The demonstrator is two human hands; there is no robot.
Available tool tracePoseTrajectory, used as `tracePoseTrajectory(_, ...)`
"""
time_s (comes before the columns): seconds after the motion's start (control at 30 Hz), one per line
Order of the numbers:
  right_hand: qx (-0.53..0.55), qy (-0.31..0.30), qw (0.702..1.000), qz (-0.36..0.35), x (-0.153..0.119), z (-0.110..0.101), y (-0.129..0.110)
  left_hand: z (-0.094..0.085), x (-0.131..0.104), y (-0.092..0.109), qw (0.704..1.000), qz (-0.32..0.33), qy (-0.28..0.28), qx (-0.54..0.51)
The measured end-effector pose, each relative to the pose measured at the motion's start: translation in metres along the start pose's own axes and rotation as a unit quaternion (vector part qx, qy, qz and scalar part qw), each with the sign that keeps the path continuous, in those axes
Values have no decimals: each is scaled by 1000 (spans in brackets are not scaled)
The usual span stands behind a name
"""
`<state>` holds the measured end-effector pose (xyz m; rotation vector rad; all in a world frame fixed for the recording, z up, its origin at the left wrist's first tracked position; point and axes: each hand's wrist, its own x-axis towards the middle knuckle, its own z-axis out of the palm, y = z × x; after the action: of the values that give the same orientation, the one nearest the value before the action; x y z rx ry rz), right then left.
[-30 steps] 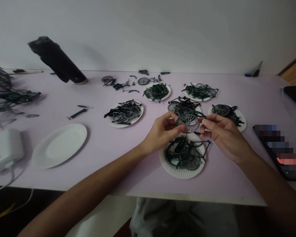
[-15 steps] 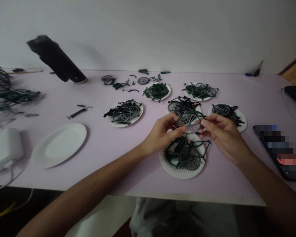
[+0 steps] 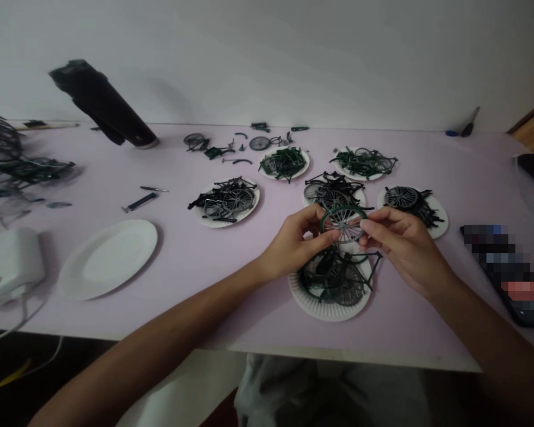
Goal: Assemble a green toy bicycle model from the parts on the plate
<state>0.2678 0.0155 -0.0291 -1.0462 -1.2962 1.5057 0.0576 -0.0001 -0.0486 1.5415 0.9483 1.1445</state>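
A small grey spoked toy bicycle wheel (image 3: 347, 230) is held up in both hands. A dark green tyre (image 3: 342, 209) lies along its upper and left rim. My left hand (image 3: 293, 246) pinches the wheel's left side, thumb over the spokes. My right hand (image 3: 400, 242) has thumb and fingers closed on the right edge, where the tyre meets the rim. Whether the tyre sits on the rim all the way round is hidden by the fingers. Directly below is a paper plate (image 3: 309, 308) with black and dark green bicycle parts (image 3: 333, 279) piled on it.
Behind stand more plates of bicycle parts (image 3: 226, 201). Loose parts (image 3: 218, 151) lie near the wall. At left are a bare white plate (image 3: 111, 261), a white power adapter (image 3: 11, 270), a small screwdriver (image 3: 153, 189) and a leaning black cylinder (image 3: 107, 107). A phone (image 3: 507, 279) lies at right.
The green tyre's free end, which stood out to the right of the wheel, now lies closer along the rim. My right fingers have shifted slightly inward over the wheel's edge.
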Motion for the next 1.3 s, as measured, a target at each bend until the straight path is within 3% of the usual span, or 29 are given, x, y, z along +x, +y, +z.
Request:
tracePoseTrajectory(1.03, -37, 9, 999, 21, 0, 0, -2, -6, -7, 9, 983, 62, -3, 173)
tracePoseTrajectory(1.3, -104, 17, 994, -22, -1, 1, -3, -5, -6, 4, 977, 102, 21, 185)
